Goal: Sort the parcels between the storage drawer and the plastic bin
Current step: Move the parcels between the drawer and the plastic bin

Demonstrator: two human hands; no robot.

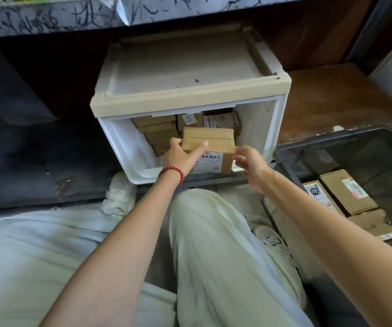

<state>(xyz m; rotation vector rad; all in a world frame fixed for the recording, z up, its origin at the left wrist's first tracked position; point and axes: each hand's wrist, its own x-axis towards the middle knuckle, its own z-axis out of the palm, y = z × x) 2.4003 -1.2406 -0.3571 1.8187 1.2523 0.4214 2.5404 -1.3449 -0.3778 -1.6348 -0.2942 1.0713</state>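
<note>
A white storage drawer (129, 147) stands pulled out of its beige cabinet (190, 100), with several brown cardboard parcels (157, 128) stacked at its back. My left hand (180, 156) grips a brown parcel (213, 142) with a white barcode label over the drawer's front, thumb across its near face. My right hand (249, 161) touches the parcel's lower right corner with its fingertips. A dark plastic bin (291, 149) sits at the right and holds several more labelled parcels (345, 192).
My knees and pale trousers (213, 244) fill the foreground, a white shoe (121, 192) just left of the drawer. A low dark shelf edge (48, 22) overhangs the cabinet. Brown floor (331, 95) lies behind the bin.
</note>
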